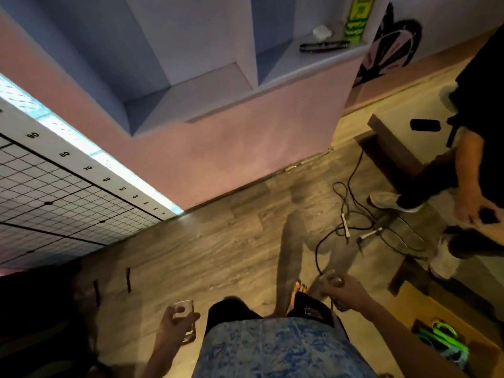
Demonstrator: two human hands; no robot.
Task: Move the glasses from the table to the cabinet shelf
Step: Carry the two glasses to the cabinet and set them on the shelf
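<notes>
My left hand (174, 324) grips a clear tumbler glass (186, 320) at the lower middle of the head view, held low beside my hip. On the other side, a second clear glass (331, 281) is blurred inside the curled fingers of my right hand (345, 291). The cabinet (245, 126) is a pink unit ahead of me with pale blue open shelves (196, 94); both glasses are well short of it, over the wood floor.
Black cables (346, 214) trail over the floor to the right. Another person (474, 170) stands at the right edge beside a dark bench (392, 148). A gridded mat (54, 203) covers a surface at left. A remote and a white object lie on the upper right shelf.
</notes>
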